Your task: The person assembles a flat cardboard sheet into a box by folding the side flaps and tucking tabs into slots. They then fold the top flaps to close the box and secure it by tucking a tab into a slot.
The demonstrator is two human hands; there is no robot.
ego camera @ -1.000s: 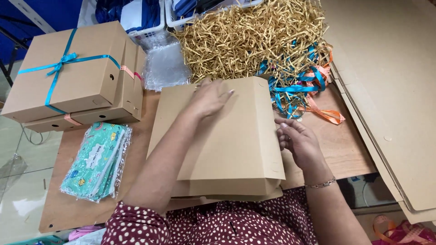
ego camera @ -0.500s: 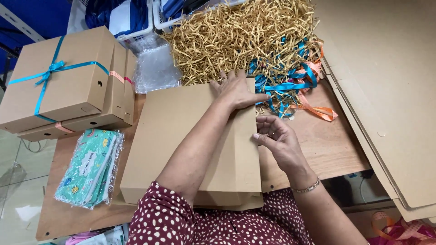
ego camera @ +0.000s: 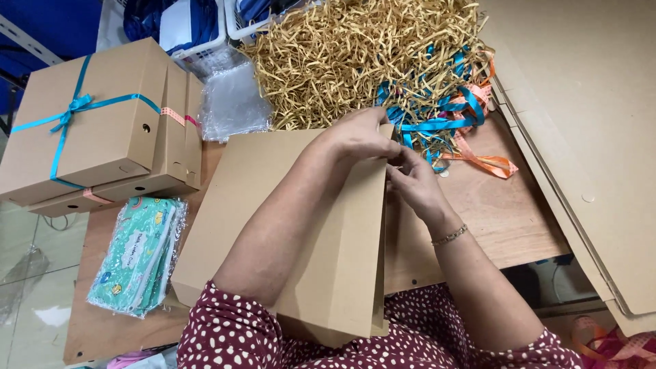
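Two hands meet at the far edge of a flat cardboard sheet (ego camera: 273,219) on the tabletop (ego camera: 499,212): left hand (ego camera: 359,137) and right hand (ego camera: 413,181), fingers closed on its folded flap. Left lies a green packet (ego camera: 137,256); beyond, ribboned boxes (ego camera: 96,130), gold paper shred (ego camera: 355,55), tangled ribbons (ego camera: 451,126).

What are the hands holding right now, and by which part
Both hold the flat brown cardboard sheet at its far right corner: the left hand presses on top of the corner, the right hand pinches the folded edge beside it.
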